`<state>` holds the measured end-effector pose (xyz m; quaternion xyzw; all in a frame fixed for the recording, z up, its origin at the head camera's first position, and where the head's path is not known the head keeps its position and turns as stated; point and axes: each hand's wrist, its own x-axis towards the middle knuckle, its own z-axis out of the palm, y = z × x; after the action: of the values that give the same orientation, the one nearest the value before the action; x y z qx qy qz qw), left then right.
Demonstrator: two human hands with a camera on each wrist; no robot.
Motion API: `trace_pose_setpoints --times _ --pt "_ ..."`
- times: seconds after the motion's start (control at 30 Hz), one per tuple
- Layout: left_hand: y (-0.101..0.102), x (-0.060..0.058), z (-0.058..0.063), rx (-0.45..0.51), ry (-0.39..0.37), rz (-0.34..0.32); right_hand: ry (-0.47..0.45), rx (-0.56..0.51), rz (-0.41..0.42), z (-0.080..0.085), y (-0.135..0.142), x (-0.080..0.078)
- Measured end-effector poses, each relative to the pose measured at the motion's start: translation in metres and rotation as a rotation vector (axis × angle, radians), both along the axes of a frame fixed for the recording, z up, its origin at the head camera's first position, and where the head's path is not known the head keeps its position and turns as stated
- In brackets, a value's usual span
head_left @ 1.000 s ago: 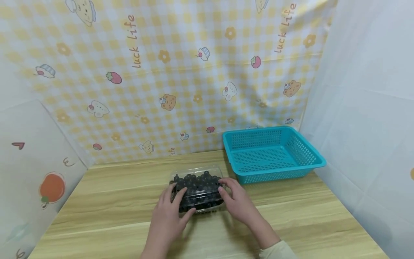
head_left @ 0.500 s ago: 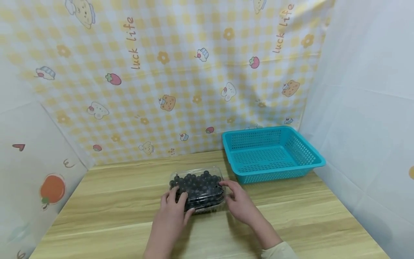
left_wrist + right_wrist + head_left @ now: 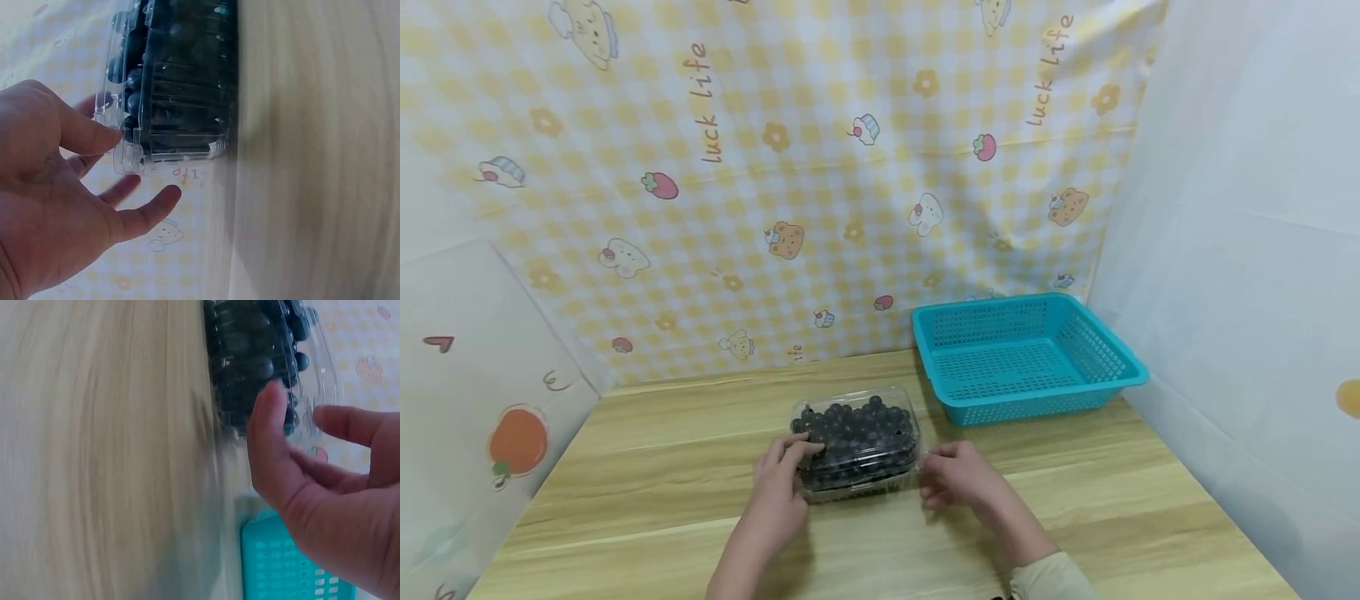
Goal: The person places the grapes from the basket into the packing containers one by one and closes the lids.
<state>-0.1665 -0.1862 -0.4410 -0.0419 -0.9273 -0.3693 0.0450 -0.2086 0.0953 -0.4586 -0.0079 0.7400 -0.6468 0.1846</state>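
A clear plastic clamshell box stands on the wooden table, filled with dark round berries. My left hand is at its left end, fingers loosely bent over the corner. In the left wrist view, the thumb tip meets the edge of the box while the other fingers spread apart below. My right hand is beside the right front corner. Seen from the right wrist, thumb and fingertips lie on either side of the rim of the box, with space between them.
A turquoise perforated plastic basket stands at the back right of the wooden table. Behind the table hangs a yellow checked cloth; white sheets line the sides.
My left hand has drawn back from the front of the box toward its left end. My right hand has slid down from the lid's right side to the front corner. The box stays put.
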Motion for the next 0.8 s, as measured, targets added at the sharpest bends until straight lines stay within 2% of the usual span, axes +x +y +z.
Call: trace_pose_setpoints --times 0.23,0.4,0.6,0.8 --pt "-0.014 -0.007 -0.004 0.275 -0.214 0.141 -0.091 -0.069 0.057 -0.004 0.002 -0.003" --pt "-0.021 -0.007 -0.008 0.479 -0.359 0.202 -0.106 -0.064 0.068 -0.005 0.001 -0.004" --pt "-0.020 -0.001 -0.013 0.636 -0.441 0.216 -0.111 -0.067 0.060 -0.004 0.003 -0.004" --pt "-0.020 0.001 -0.017 0.699 -0.474 0.177 -0.119 -0.081 0.057 -0.003 0.003 -0.006"
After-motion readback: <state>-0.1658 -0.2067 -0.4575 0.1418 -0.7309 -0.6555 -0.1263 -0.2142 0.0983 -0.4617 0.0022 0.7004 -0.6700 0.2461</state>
